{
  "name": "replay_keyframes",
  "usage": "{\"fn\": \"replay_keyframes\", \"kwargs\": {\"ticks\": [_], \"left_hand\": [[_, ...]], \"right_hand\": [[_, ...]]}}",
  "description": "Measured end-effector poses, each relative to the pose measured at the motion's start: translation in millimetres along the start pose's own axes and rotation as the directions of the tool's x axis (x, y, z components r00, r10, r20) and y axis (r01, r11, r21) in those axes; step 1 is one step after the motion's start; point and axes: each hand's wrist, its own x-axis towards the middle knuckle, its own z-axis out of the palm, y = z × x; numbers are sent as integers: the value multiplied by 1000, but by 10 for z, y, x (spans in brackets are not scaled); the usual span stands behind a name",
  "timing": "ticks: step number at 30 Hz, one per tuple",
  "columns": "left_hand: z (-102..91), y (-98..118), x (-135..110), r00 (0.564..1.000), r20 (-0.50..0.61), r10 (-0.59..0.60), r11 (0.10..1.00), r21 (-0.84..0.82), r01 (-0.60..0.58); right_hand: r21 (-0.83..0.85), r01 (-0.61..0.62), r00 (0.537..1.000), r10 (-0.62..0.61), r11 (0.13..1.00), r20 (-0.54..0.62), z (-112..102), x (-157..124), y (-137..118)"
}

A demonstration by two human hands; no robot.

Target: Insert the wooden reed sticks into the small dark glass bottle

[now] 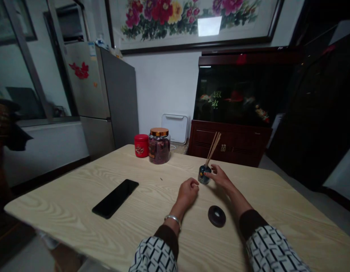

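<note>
A reed diffuser (pixel 204 175), a small dark glass bottle with several thin sticks leaning out of its neck, stands upright on the table. My right hand (pixel 220 177) is at its right side, thumb against the front of the glass and the other fingers reaching around toward the back. Just left of the bottle, my left hand (pixel 188 192) rests low with its fingers curled in; nothing shows in them, and their tips are partly hidden. Nearer to me, between my forearms, lies a dark brown ring-shaped disc (pixel 213 218) with a hole in its middle.
A black phone (pixel 115 199) lies flat on the wooden table (pixel 78 211) to the left. Toward the back edge stand a red canister (pixel 141 146) and a copper-lidded jar (pixel 159 149) of dark dried pieces. Beyond are a fridge (pixel 121 90) and a fish tank (pixel 237 94).
</note>
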Motion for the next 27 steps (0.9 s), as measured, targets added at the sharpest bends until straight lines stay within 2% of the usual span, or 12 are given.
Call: {"fn": "replay_keyframes", "kwargs": {"ticks": [5,8,10,12,15,18,21,23,25,26,27], "left_hand": [[22,-94,43,999,1,47,988,150,-47],[32,-116,31,993,-16,119,971,210,-113],[43,-114,-8,984,-11,176,960,224,-169],[52,-91,-57,980,32,194,958,207,-196],[63,-32,-119,969,181,170,974,121,-193],[63,18,-151,941,300,158,981,64,-185],[49,38,-164,940,311,143,982,72,-174],[36,41,-168,937,314,152,981,64,-181],[27,42,-171,935,313,165,981,43,-187],[25,41,-171,935,310,170,981,34,-189],[25,41,-171,936,306,172,981,29,-189]], "right_hand": [[-59,93,994,-89,994,68,202,180,185],[-148,155,988,-150,977,46,176,76,219],[-168,194,980,-182,967,83,120,-92,190],[-103,209,969,-191,972,158,60,-315,114],[91,168,960,-184,982,212,24,-653,-60],[195,137,966,-175,971,190,108,-841,-266],[278,205,969,-235,938,78,182,-794,-523],[344,265,963,-264,901,-52,83,-647,-721],[357,306,951,-270,883,-149,-180,-464,-877],[332,322,944,-272,887,-187,-355,-385,-913],[194,320,940,-285,927,-189,-537,-331,-908]]}}
